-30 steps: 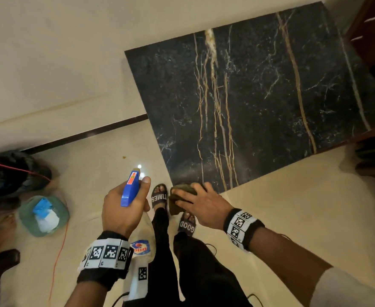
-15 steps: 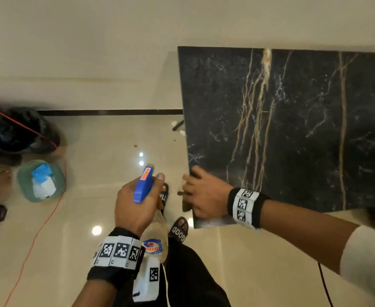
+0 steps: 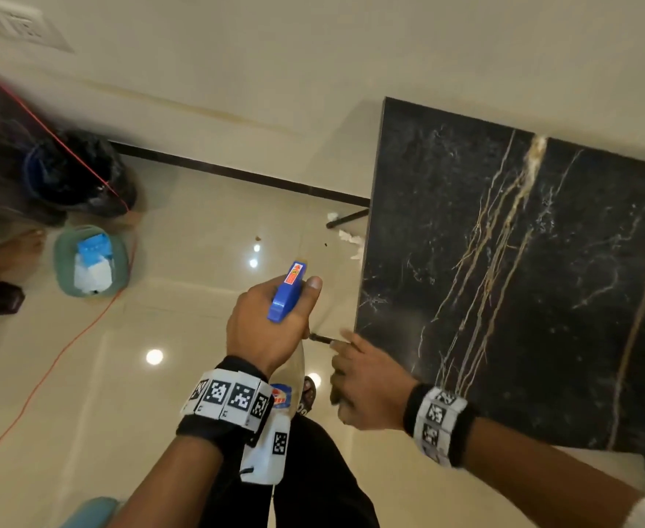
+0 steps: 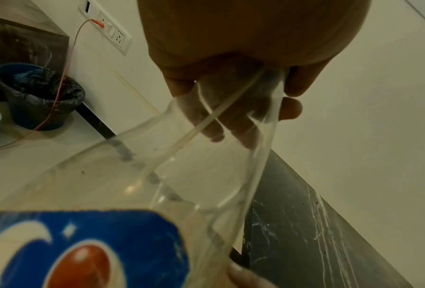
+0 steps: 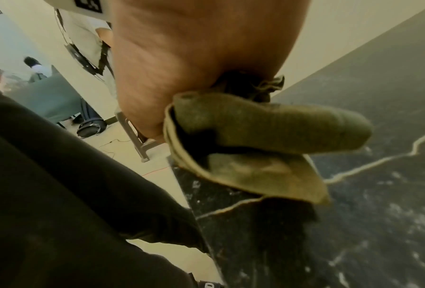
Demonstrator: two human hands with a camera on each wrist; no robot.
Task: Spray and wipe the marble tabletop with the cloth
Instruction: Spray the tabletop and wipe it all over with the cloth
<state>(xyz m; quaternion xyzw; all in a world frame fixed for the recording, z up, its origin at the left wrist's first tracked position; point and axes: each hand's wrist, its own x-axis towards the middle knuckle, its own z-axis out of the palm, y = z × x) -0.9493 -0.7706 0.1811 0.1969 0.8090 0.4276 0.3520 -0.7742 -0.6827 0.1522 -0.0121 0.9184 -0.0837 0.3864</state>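
Down by the near left corner of the black marble counter point(image 3: 523, 280), the person stands with both hands busy. Their left hand point(image 3: 265, 329) is wrapped tight around the neck of a clear spray bottle point(image 4: 123, 194), with the thumb up beside the blue spray head point(image 3: 287, 291). The bottle hangs down over the shiny floor point(image 3: 130, 375), just left of the counter edge and not touching it. It has a blue and red label point(image 4: 81, 249) on its side. Their right hand point(image 3: 370, 390) is closed around a green cloth point(image 5: 260, 140), all bunched up. The cloth sticks out under the hand, right over the near left corner of the counter. I cannot tell if it is touching the marble. The counter has gold and white lines running across it. Far to the left on the floor sits a dark bin point(image 3: 77, 173) with a black bag in it. Near it is a small green tub point(image 3: 88, 261) with blue and white things inside. A thin red cord point(image 3: 46, 127) runs from a wall socket point(image 4: 113, 37) down past the bin and across the floor.
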